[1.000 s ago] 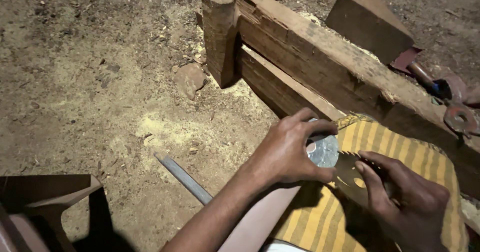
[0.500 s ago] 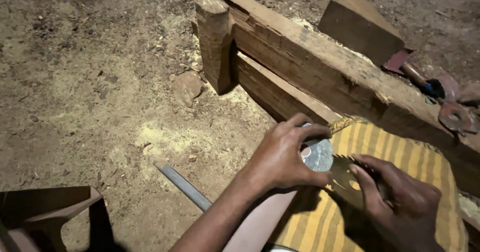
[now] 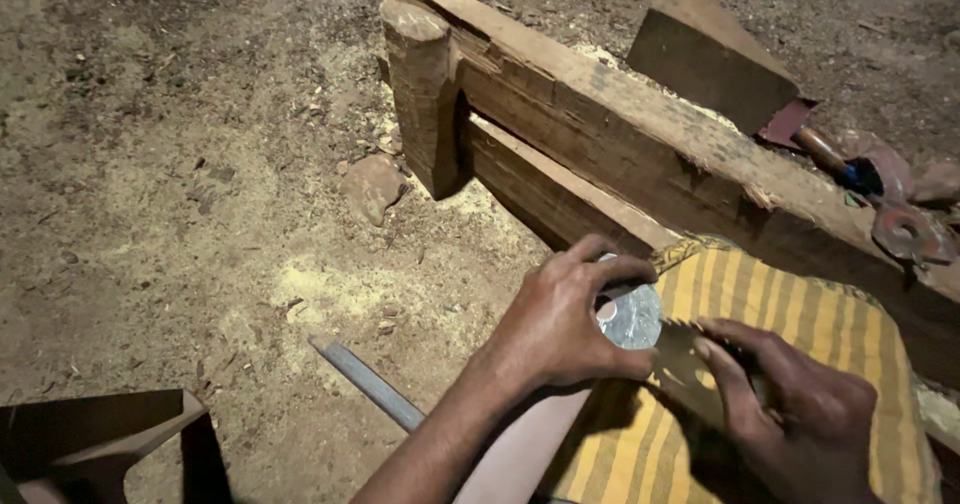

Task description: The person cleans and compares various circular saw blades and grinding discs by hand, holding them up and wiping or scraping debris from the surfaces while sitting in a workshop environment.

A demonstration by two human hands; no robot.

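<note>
My left hand (image 3: 560, 319) curls around a shiny round metal disc (image 3: 630, 316), thumb and fingers on its rim. My right hand (image 3: 800, 409) grips a toothed circular saw blade (image 3: 690, 369) of dull brass colour, its teeth touching the shiny disc. Both hands rest over a yellow striped cloth (image 3: 800, 324) on my lap. Part of the blade is hidden under my right fingers.
A heavy wooden beam frame (image 3: 620, 134) with an upright post (image 3: 420, 84) runs diagonally ahead. A grey metal rod (image 3: 365, 384) lies on the sawdusty dirt ground. Rusty tools (image 3: 890, 214) sit at the right, a wooden block (image 3: 710, 54) behind the beam, a dark stool (image 3: 100, 444) at lower left.
Both hands stay on the disc and the blade; my right hand has shifted slightly lower. The view has drifted a little.
</note>
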